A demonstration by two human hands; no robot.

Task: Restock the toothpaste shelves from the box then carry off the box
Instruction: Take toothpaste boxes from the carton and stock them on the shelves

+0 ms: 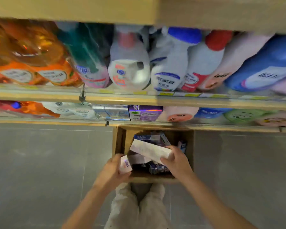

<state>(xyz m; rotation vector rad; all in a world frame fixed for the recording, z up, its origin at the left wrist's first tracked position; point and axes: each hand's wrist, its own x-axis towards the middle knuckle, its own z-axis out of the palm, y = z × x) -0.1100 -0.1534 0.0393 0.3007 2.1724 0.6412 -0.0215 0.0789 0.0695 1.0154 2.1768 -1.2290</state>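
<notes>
While both arms reach down from the bottom edge of the view, this is how it sits:

long carton: a pale toothpaste carton [149, 150] lies tilted across the top of the box's contents, its right end inside the right hand, its left end pointing toward the box's far left corner.

right hand: the right hand [176, 160] is over the box's near right part, fingers curled round the carton's end, thumb on the near side. Definitely grasping it.

small carton: a short white carton with a purple mark [125, 164] sits right at the box's near left corner, inside the left hand.

left hand: the left hand [115, 169] is at the near left corner of the box, fingers wrapped round the small carton, thumb underneath. The forearm comes in from the lower left.

box: an open cardboard box [189, 149] stands on the grey floor [40, 162], pushed against the foot of the shelving. Inside there's a loose jumble of toothpaste cartons; a blue and white one [146, 137] lies near the far wall, darker purple ones [157, 168] near the front wall.

shelves: the lower shelf [56, 120] just above the box holds a purple boxed pack [145, 113] and blue packs beside it. Upper shelf is bottles [129, 70], pretty blurry.

legs: pale trousers [125, 207] right at the box's near edge.
</notes>
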